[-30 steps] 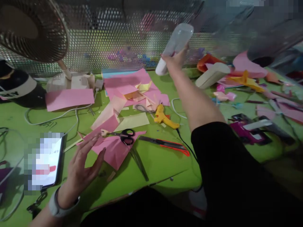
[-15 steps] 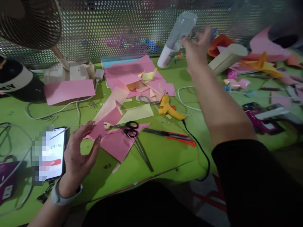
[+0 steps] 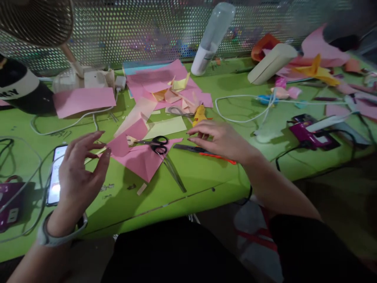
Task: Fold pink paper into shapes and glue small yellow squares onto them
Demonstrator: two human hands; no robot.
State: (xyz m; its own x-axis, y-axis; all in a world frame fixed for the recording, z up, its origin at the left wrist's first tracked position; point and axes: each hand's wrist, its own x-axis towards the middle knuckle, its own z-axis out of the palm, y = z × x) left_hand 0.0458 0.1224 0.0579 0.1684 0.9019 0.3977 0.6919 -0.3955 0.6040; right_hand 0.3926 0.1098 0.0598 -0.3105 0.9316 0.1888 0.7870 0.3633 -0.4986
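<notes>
My left hand (image 3: 81, 169) hovers left of the pink paper (image 3: 137, 159), its thumb and fingers apart with nothing gripped. A thin yellowish strip shows behind the fingers; whether they touch it I cannot tell. My right hand (image 3: 222, 139), fingers loosely bent and empty, is over the box cutter (image 3: 191, 148) and the yellow glue gun (image 3: 199, 114), hiding part of both. Black-handled scissors (image 3: 159, 144) rest on the pink paper, with metal tweezers (image 3: 173, 173) beside them. Behind lies a pale yellow paper piece (image 3: 167, 127).
At the back, a clear bottle with a white base (image 3: 203, 59) leans against the perforated metal panel (image 3: 165, 27). A phone (image 3: 54, 181), a fan (image 3: 35, 21) and a dark bottle (image 3: 23, 88) are at left. Rolled paper (image 3: 272, 65), cables and a purple device (image 3: 313, 133) occupy the right.
My right hand has left the clear bottle and come down towards me, over the glue gun and box cutter. My left hand has shifted slightly left. The view has tilted down a little.
</notes>
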